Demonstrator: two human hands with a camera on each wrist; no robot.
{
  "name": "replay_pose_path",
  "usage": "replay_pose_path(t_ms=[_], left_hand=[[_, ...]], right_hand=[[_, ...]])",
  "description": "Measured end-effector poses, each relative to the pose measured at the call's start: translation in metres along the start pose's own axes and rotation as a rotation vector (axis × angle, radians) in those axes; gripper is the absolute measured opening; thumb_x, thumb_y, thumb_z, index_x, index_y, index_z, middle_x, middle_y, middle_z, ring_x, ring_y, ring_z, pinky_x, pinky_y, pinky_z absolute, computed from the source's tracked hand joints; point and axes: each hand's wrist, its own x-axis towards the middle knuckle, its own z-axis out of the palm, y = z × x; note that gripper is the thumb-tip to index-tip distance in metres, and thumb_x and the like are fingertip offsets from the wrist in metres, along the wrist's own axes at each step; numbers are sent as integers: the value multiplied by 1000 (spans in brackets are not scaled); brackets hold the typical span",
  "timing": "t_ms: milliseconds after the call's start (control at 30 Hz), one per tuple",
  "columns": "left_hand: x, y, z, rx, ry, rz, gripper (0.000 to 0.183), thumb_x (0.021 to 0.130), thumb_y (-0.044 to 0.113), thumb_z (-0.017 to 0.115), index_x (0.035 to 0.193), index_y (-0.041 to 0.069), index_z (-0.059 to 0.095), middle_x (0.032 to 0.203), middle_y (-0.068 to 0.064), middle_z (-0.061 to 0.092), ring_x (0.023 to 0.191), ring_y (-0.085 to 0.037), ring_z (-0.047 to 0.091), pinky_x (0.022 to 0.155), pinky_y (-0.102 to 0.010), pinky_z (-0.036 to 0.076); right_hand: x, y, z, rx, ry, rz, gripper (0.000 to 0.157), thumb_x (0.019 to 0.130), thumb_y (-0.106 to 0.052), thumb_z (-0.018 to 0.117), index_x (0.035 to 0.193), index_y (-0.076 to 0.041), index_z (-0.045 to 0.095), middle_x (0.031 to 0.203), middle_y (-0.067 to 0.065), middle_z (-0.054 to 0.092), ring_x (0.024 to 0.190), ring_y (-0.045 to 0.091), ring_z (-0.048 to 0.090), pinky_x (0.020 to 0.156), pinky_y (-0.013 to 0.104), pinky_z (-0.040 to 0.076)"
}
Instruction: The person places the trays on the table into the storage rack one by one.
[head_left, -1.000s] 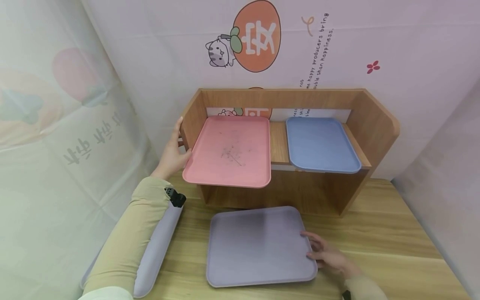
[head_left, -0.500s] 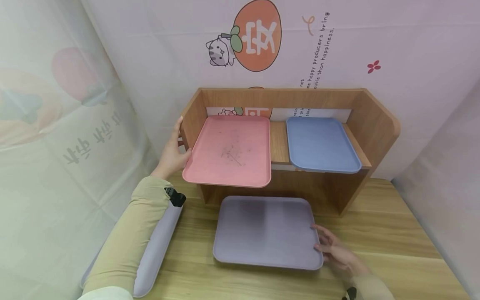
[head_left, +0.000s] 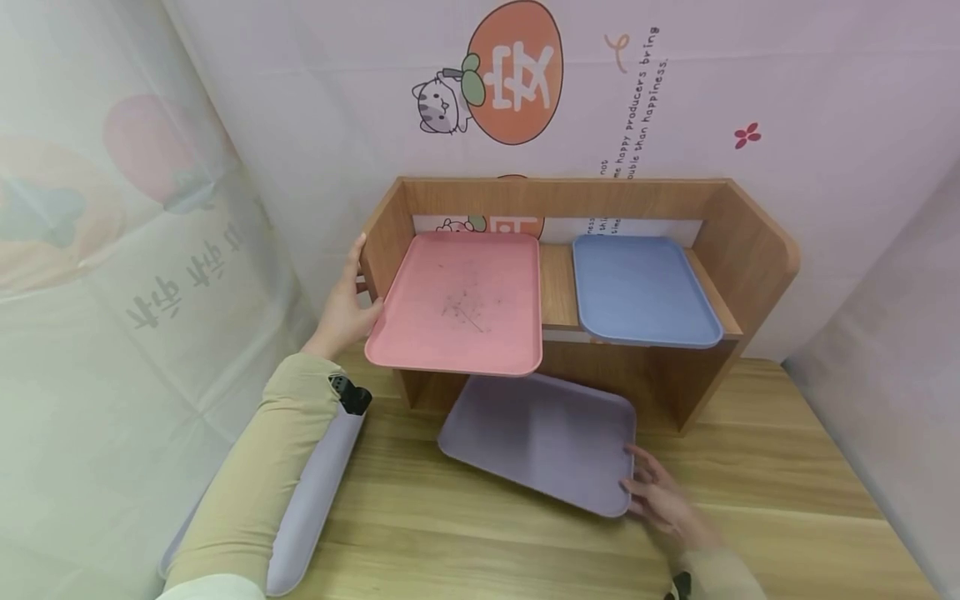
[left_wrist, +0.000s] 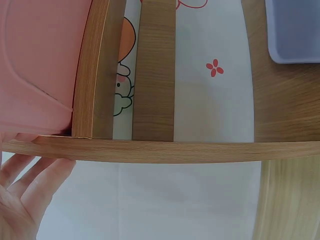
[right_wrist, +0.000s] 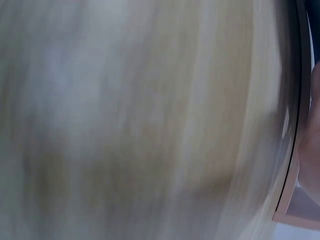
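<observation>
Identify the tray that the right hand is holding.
The purple tray at lower centre: the right hand grips its right edge. The pink tray and blue tray sit on the upper shelf; another purple piece lies by the left sleeve.

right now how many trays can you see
3 clearly: the pink tray and blue tray on the wooden shelf's upper level, and the purple tray in the right hand. A lavender object, partly hidden by the left sleeve, may be another.

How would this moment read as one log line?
left hand: grips wooden shelf at side | right hand: holds purple tray | pink tray, blue tray: on wooden shelf
</observation>
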Motion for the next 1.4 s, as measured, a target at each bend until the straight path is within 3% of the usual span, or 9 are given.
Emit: replay_pose_path(t_ms=[133, 267, 533, 767, 1000, 1233, 1400], left_hand=[[1, 0, 0, -2, 1, 7, 97, 87, 1, 59, 150, 41, -3, 140, -25, 35, 117, -45, 49, 94, -59, 45], [1, 0, 0, 1, 2, 6, 97, 87, 1, 59, 150, 41, -3, 140, -25, 35, 117, -45, 49, 94, -59, 45], [0, -1, 0, 0, 1, 6, 96, 87, 2, 60, 150, 40, -2, 139, -25, 35, 117, -45, 49, 94, -59, 45], [0, 0, 0, -2, -2, -2, 97, 87, 1, 60, 150, 42, -3, 140, -25, 34, 117, -45, 49, 94, -59, 45], [1, 2, 0, 2, 1, -4, 97, 87, 1, 60, 151, 38, -3, 141, -25, 35, 117, -45, 49, 95, -59, 45], [0, 1, 0, 1, -6, -21, 97, 87, 2, 60, 149, 43, -3, 143, -25, 33, 119, -45, 48, 94, -59, 45], [0, 1, 0, 0, -1, -8, 98, 87, 2, 60, 149, 42, -3, 142, -25, 34, 118, -45, 48, 94, -59, 45]], right_hand=[[5, 1, 12, -11, 121, 43, 60, 92, 5, 50, 142, -21, 26, 112, 2, 48, 87, 10, 60, 77, 27, 55], [11, 3, 22, -4, 176, 53, 69, 92, 7, 47, 147, -7, 8, 112, 5, 48, 86, 9, 60, 78, 27, 55], [21, 11, 38, 29, 221, 22, 66, 93, 9, 42, 148, -5, 9, 120, 15, 45, 85, 8, 61, 78, 30, 57], [25, 16, 46, 16, 186, 44, 70, 92, 13, 40, 147, -7, 2, 137, 34, 28, 89, 15, 61, 79, 39, 57], [29, 19, 58, 75, 183, 41, 66, 90, 16, 39, 143, -7, 5, 130, 28, 33, 93, 22, 61, 83, 47, 55], [38, 28, 83, 117, 253, 6, 65, 88, 20, 37, 139, -6, 7, 113, 22, 40, 85, 20, 61, 78, 45, 57], [42, 31, 97, 117, 279, -23, 64, 88, 19, 37, 138, -5, 5, 112, 26, 40, 84, 22, 61, 77, 46, 57]])
